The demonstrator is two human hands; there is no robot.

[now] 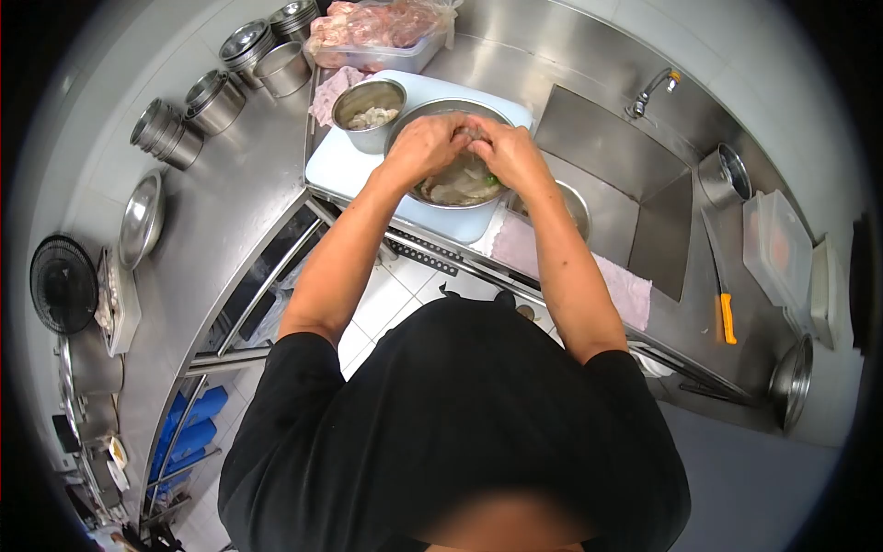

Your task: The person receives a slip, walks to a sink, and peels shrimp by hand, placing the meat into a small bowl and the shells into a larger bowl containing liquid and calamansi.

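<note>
Over a wide steel bowl of cloudy liquid and pale, slippery-looking pieces, my two hands meet at the fingertips. My left hand is closed in a pinch, and my right hand pinches from the other side. Between them is a small greyish, translucent piece, too small to name surely. Left of the bowl stands a smaller steel pot with whitish pieces inside. Both vessels rest on a light-blue cutting board. Something green shows at the bowl's right side.
Right of the board lies a sink under a tap, with a pink cloth on its front edge. An orange-handled knife lies farther right. Bagged raw meat sits behind the board. Stacked steel pots line the left wall.
</note>
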